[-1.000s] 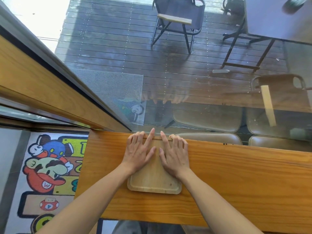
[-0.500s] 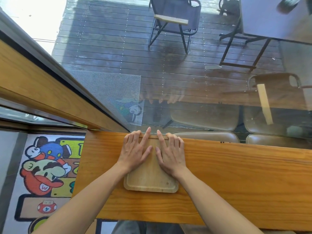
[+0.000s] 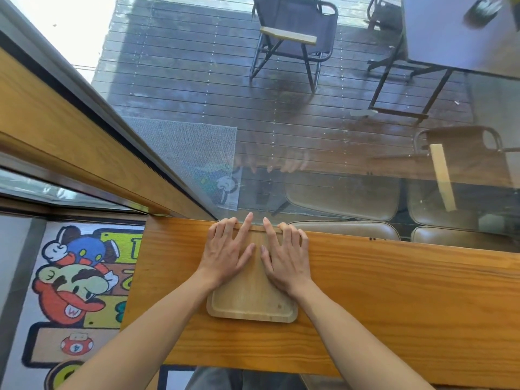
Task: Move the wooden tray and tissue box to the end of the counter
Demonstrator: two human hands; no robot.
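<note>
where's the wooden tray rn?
Head view, lower centre: the wooden tray lies flat on the wooden counter near its left end, far edge by the window glass, with the left hand and right hand resting flat on it.

This looks like a café or similar casual seating place. A long orange-brown wooden counter point(image 3: 394, 299) runs along a large glass window point(image 3: 309, 136), with brown padded stool seats point(image 3: 346, 197) beyond it. Outside, a dark plank deck point(image 3: 197, 74) holds a black folding chair with wooden armrests point(image 3: 292, 32) and a table on black metal legs point(image 3: 455, 32). A colourful cartoon floor mat point(image 3: 78, 277) lies at the counter's end.
</note>
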